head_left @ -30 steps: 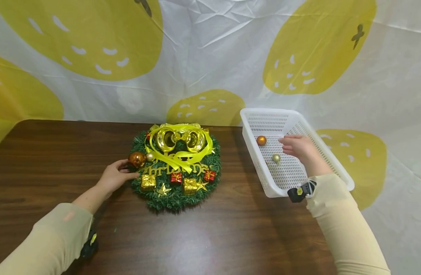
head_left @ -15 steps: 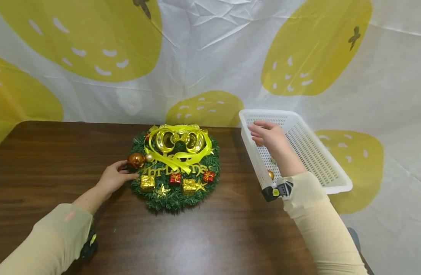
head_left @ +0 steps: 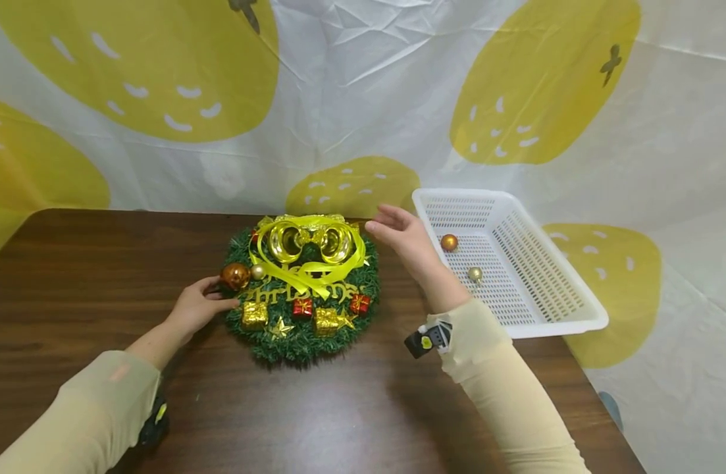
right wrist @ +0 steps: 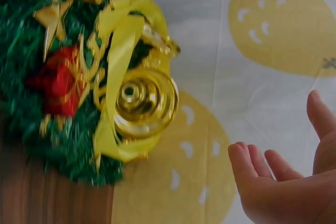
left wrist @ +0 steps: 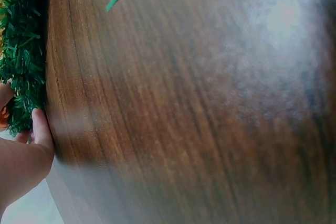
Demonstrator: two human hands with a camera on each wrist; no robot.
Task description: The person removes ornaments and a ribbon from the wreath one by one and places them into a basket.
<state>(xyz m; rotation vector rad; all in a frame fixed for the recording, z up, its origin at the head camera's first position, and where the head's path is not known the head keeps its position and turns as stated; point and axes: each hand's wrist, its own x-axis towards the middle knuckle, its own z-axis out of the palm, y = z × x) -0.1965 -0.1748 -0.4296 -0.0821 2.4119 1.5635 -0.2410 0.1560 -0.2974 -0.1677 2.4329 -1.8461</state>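
A green Christmas wreath (head_left: 294,345) lies on the table, decked with small gift boxes (head_left: 325,322), gold stars and gold lettering. Two gold bells (head_left: 336,244) with a yellow ribbon (head_left: 315,284) sit at its far side. My left hand (head_left: 193,308) grips the wreath's left rim beside a copper-brown bauble (head_left: 235,276) and a small pale-gold one (head_left: 258,272). In the left wrist view, fingers (left wrist: 42,129) wrap the green rim. Just off the wreath's far right side is my right hand (head_left: 405,238), fingers loosely spread and holding nothing; the right wrist view shows its bare palm (right wrist: 283,198).
To the right stands a white perforated basket (head_left: 552,263), holding an orange bauble (head_left: 449,243) and a small gold bauble (head_left: 475,274). A fruit-print cloth (head_left: 363,99) hangs behind the brown table (head_left: 90,283). A green scrap (left wrist: 115,0) lies near the wreath.
My right hand has moved left, from over the basket to beside the wreath, uncovering both baubles in the basket. The left hand and the wreath have stayed in place.
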